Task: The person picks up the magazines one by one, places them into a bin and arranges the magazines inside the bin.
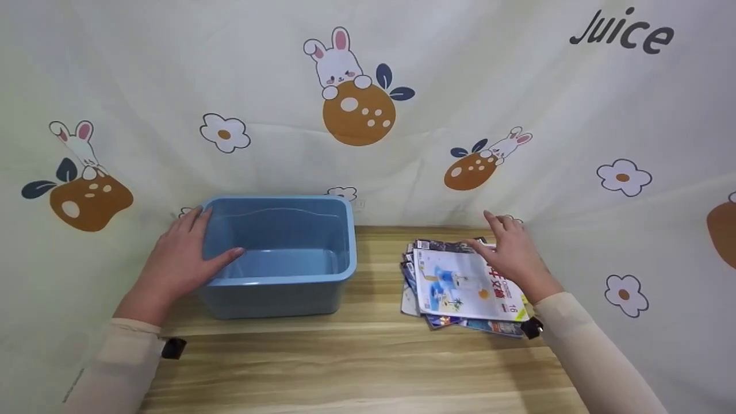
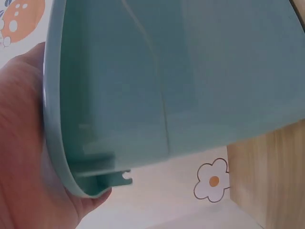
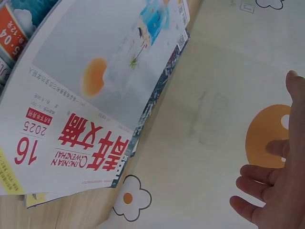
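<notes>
My left hand lies over the left rim of a blue plastic bin, thumb stretched above the inside and fingers along the outer left edge. In the left wrist view the bin's rim covers part of that hand. Inside the bin only its bare floor and walls show. To the right, my other hand hovers over the far right part of a stack of magazines, fingers spread. In the right wrist view this hand stands apart from the top magazine, holding nothing.
The bin and magazines stand on a wood-grain table, with a strip of tabletop between them. Behind and at both sides hangs a pale cloth printed with rabbits, oranges and flowers. A small black device sits at the left wrist.
</notes>
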